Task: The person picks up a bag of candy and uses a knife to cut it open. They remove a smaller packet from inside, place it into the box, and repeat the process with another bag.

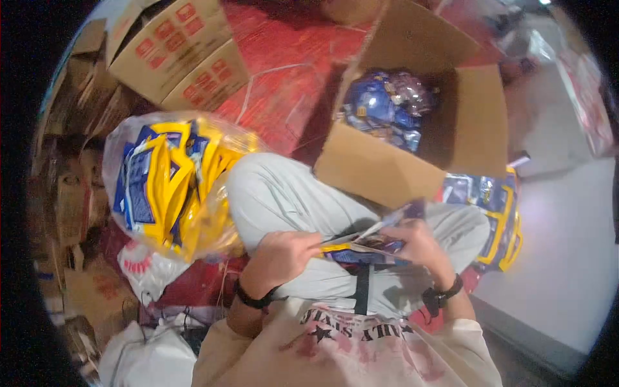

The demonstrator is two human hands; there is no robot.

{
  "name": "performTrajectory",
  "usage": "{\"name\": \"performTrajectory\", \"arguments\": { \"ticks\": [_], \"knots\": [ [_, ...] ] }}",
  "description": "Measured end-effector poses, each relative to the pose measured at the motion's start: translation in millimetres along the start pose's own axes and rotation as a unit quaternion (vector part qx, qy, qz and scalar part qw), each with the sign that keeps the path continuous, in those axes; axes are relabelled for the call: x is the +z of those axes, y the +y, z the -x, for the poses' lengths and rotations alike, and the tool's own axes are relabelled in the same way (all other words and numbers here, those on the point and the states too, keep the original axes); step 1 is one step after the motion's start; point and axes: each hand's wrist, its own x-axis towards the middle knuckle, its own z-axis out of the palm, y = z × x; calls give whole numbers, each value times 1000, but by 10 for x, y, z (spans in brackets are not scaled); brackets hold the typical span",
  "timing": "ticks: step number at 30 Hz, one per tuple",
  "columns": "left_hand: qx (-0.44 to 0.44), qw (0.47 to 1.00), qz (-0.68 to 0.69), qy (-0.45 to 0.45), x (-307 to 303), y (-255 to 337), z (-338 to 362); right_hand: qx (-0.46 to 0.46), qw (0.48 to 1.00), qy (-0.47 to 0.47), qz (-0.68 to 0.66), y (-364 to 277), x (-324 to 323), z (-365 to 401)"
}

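Brown cardboard makes up the open box [480,122] sitting just past the wearer's knees, flaps spread, with a jumble of shiny blue packs [380,100] inside; on the near side of that box, over the lap of some pale trousers [271,193], there's a yellow-and-blue packet [348,255] with both hands on it; left hand [284,256] is pinching the yellow end, fingers closed on it, and right hand [418,244] has the end nearer the box, fingers bent over the upper edge; so the hands are apart with the packet running between them; it's kinda blurry right there, so I can't tell whether its mouth is open; each wrist wears a dark band; left of the box, right beside the left knee, a clear plastic bag [222,244] bulges with yellow-and-blue pouches [155,184]; farther up on that same side of the box is a printed carton [174,48] with red marks, and bare red floor [277,90] shows between the two; on the box's near right corner more yellow-edged packs [500,226] poke out behind the right knee, next to a pale surface [554,232] along the box's right; well left of the box and nearer the wearer lies a white bag with red print [148,271].
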Motion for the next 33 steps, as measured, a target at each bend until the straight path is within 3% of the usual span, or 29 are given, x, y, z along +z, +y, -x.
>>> {"name": "performTrajectory", "arguments": {
  "ticks": [1,2,4,5,6,8,9,12,14,17,18,19,20,22,25,28,29,32,33],
  "knots": [
    [-18,999,-28,-34,-48,20,-14,14,996,-1,-87,-22,-28,43],
    [-8,999,-22,-37,-63,9,-11,24,996,5,-81,-35,-61,117],
    [-23,989,-69,-128,-103,-46,-1,65,980,18,-186,-71,-135,233],
    [-38,982,-48,-176,-142,-68,-3,113,981,6,-160,-149,-321,265],
    [-29,983,-48,-176,-184,-65,7,132,970,50,-198,60,-223,418],
    [-47,977,9,-210,-250,-68,50,168,848,184,-467,63,-192,439],
    [-49,977,37,-203,-263,-100,85,166,807,222,-522,35,-258,430],
    [-85,971,37,-222,-328,-85,107,178,739,328,-561,-1,-518,301],
    [-69,970,27,-233,-302,-171,149,148,731,314,-588,-146,-841,4],
    [-93,963,16,-252,-370,-68,142,111,638,343,-681,-291,-1113,-516],
    [-76,975,43,-203,-357,-65,162,84,603,359,-707,-298,-1145,-661],
    [-60,984,68,-152,-351,-73,185,68,601,333,-723,-242,-1154,-765],
    [-62,984,67,-150,-348,-98,220,110,611,361,-696,-204,-1087,-840],
    [-10,993,111,-42,-351,-149,283,139,697,263,-653,-115,-889,-868],
    [-97,982,158,-16,-448,-66,285,62,757,111,-641,-60,-549,-726],
    [-80,976,202,-25,-405,-219,294,-27,783,-41,-620,-98,-373,-526],
    [-84,976,200,-24,-405,-248,301,5,792,-58,-608,-140,-352,-473],
    [-124,965,230,-35,-408,-298,290,-13,798,-85,-596,-206,-362,-289],
    [-87,963,255,-13,-418,-310,282,48,811,-75,-578,1,-297,-157]
  ]
}}
